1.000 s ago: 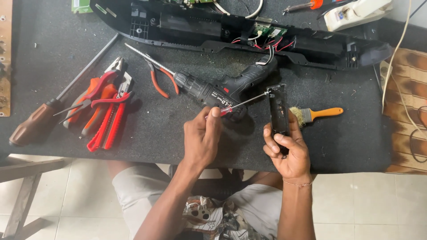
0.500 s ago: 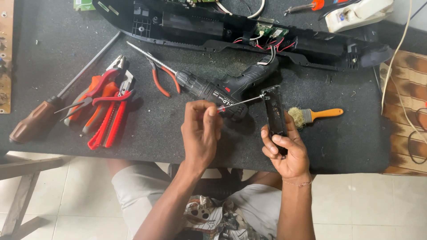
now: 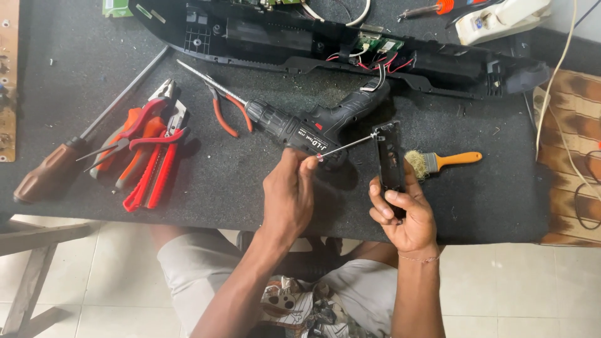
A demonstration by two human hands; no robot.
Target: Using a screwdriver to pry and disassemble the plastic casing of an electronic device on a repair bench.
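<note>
Over the dark table [image 3: 206, 213], the left hand [image 3: 289, 197] pinches a thin screwdriver [image 3: 346, 146], tip at the narrow black panel [image 3: 389, 156] gripped upright by the right hand [image 3: 407, 213].

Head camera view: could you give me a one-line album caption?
Left hand turns a thin screwdriver into a black strip held upright by the right hand.

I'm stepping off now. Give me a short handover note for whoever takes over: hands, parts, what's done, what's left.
Left hand grips a thin screwdriver, tip at the top end of the narrow black panel. Right hand holds that panel upright over the dark mat. Cordless drill lies beside them, brush to the right, pliers to the left. Long black housing lies open, wires showing. Whether the top screw is going in or out cannot be told.
</note>
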